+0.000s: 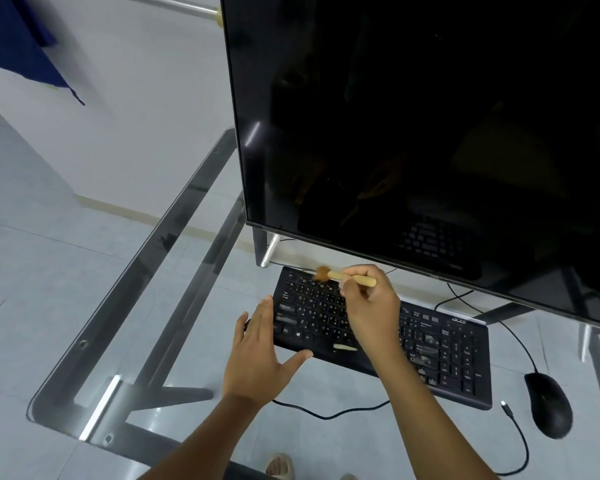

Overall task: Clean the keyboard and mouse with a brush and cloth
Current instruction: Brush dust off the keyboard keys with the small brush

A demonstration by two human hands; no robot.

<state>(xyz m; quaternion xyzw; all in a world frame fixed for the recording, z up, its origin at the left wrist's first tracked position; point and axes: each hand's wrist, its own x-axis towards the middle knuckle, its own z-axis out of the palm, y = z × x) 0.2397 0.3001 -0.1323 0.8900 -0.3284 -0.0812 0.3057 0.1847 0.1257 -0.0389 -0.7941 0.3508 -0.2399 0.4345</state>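
Note:
A black keyboard (444, 355) lies on the glass desk in front of the monitor. My right hand (373, 306) grips a small wooden brush (352, 277) above the keyboard's left half; its brown bristles (322, 273) are at the top row of keys near the left corner. With fingers straight, my left hand (260, 355) rests at the keyboard's left end, its thumb against the front edge. To the right of the keyboard sits a black mouse (549, 405). No cloth is in view.
A large dark monitor (430, 126) stands right behind the keyboard on metal legs. Black cables (329, 415) run along the glass desk (94, 386) in front of the keyboard, with a loose plug (506, 407) by the mouse. A sandalled foot (279, 467) shows through the glass.

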